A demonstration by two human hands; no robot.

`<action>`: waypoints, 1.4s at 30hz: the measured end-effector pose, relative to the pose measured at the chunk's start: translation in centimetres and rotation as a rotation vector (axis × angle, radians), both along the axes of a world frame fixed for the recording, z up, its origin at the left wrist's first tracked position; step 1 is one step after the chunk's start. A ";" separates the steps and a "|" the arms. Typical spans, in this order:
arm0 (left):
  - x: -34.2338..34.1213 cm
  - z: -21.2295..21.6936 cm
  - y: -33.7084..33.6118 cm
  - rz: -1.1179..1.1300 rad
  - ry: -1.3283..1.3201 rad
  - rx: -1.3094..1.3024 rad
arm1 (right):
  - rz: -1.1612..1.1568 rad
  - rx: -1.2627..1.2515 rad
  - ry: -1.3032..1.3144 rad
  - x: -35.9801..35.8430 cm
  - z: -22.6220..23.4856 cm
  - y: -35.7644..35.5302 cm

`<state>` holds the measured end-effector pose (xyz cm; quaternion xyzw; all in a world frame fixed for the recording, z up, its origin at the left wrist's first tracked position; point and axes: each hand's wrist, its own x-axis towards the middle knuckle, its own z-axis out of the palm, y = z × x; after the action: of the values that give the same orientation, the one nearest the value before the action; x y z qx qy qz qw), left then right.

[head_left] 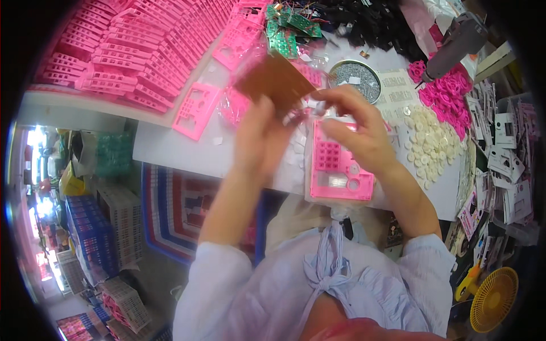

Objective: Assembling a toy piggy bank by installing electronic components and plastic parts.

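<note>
My left hand holds up a brown circuit board by its lower edge, tilted above the white table. My right hand pinches a small pale part between thumb and fingers, close to the right edge of the board. Under my right hand a pink plastic keypad shell with square key holes lies flat on the table. A pink frame lies to the left of my left hand.
Stacks of pink frames fill the far left. Green circuit boards and black parts lie at the back. A round tin of small screws, pink rings, white round buttons and grey-white cards sit right.
</note>
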<state>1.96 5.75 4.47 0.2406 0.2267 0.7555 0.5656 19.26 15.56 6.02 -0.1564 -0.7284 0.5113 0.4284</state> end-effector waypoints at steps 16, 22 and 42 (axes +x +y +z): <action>-0.9 1.0 -3.4 -0.314 0.559 -0.430 | 0.445 -0.507 -0.373 2.9 2.1 1.2; -0.7 0.2 -3.4 -0.296 1.008 -0.045 | 0.486 -0.525 -0.122 3.2 0.0 1.8; 2.6 0.4 -2.3 -0.401 0.293 -0.343 | 0.685 -0.708 -0.097 4.3 -1.2 0.5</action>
<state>4.56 3.45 4.92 0.2881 0.3782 0.5368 0.6970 23.59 16.01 4.86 -0.0674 -0.5387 0.8309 0.1216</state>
